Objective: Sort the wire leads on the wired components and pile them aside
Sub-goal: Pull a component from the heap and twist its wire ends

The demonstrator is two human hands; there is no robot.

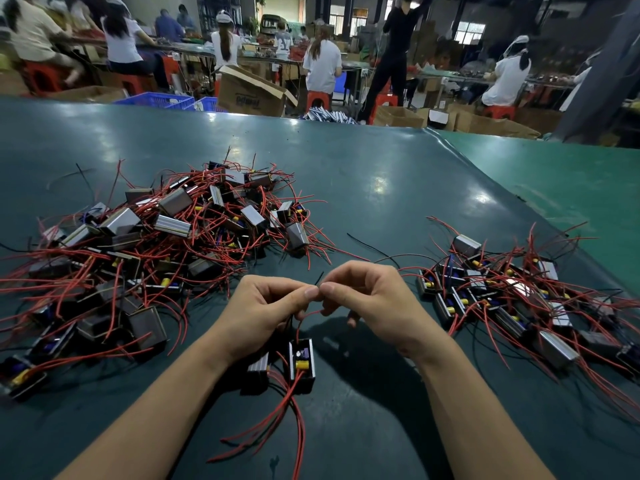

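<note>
While a dark green surface (363, 188) stretches ahead, two wired components are worked at its near edge, just below a pair of bare hands. The left hand (266, 306) and the right hand (367, 299) are brought together thumb to thumb, and a thin black lead (319, 278) is pinched between their fingertips, its free end poking up above them. A red lead (304, 318) is seen looping down from the curled fingers of the right hand to an open black component (302, 360) with a yellow part inside. A second component (258, 370), ribbed and silver on top, is set just beside it on the left — red wires (277, 420) trail from both toward the viewer.

To the left, a large tangled pile (166, 230) of like components and red leads is heaped on the surface. To the right, a smaller group (502, 292) is laid out more flatly, well apart from the big pile.

Beyond the far edge, seated workers (323, 64) in white shirts are seen from behind at long benches — cardboard boxes (249, 91), blue crates (156, 98) and red stools (317, 98) are ranged around them.
</note>
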